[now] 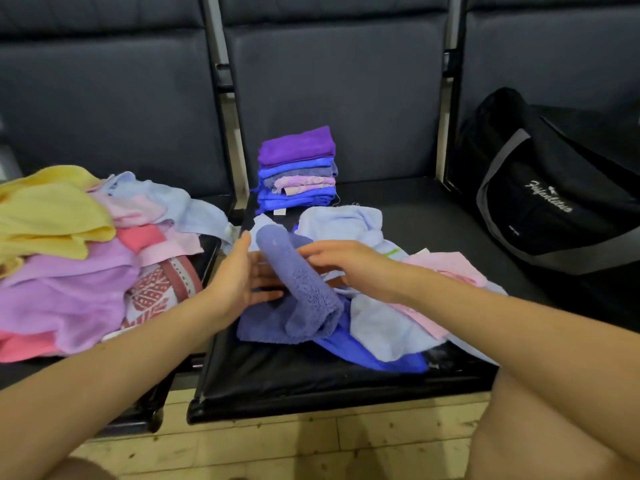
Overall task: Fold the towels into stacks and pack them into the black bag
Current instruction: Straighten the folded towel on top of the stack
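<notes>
Seat row (398, 209): padded black vinyl, your work surface.
Black bag (540, 188): soft fabric w/ grey straps, on right seat, well apart from towels.
Loose pile (69, 258): unfolded terry, pastel mix, left seat.
Folded stack (298, 168): purples/blues, squared, back of mid seat.
Periwinkle towel (304, 292): fluffy, light, limp; take it at corners/edges.
Left hand (242, 275): fingers straight, flat beside the fold.
Right hand (332, 261): relaxed fingers touching it, no pinch evident.

One camera is sitting on the person's head. It is looking forward and down at a black seat (346, 372) close in front. Both arms are reaching in from the bottom corners. The seat backs are filling the top, and the floor (277, 445) is showing below.
</notes>
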The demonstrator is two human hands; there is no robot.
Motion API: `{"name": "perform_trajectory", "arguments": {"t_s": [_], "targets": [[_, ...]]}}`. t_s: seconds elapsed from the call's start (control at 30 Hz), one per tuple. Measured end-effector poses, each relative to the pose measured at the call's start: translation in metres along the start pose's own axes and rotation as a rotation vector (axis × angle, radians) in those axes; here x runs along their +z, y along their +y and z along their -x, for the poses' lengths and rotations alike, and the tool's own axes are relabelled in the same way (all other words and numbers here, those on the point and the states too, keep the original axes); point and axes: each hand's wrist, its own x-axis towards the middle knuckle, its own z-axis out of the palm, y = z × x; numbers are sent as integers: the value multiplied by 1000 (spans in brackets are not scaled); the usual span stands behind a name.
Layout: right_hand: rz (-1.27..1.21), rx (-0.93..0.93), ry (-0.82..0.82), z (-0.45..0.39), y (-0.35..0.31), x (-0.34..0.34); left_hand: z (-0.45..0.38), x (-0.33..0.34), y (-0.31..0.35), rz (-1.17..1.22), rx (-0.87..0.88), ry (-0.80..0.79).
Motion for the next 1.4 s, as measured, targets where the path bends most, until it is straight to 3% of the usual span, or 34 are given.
{"name": "perform_trajectory", "arguments": {"t_s": [0.13,0.3,0.4,0.6,0.77,0.9,1.1,1.3,1.4], "targets": [[103,-117,36,-10,6,24,7,-14,2,14,67,-68],[187,-205,197,-17,12,38,-3,-30,4,53,65,110],[312,-261,355,-19,17,41,-7,-31,12,118,10,97],[238,-132,521,-21,27,52,-14,-18,15,273,-52,63],[47,37,399,-23,29,58,-24,-11,4,134,-36,154],[26,41,350,-22,28,51,-27,-14,0,-366,209,271],[-109,78,296,-26,29,52,-14,-35,-10,-606,176,265],[-275,106,59,-24,19,59,-5,-23,0,-627,414,243],[-229,2,91,-19,-3,45,-3,-16,13,-379,430,256]]}}
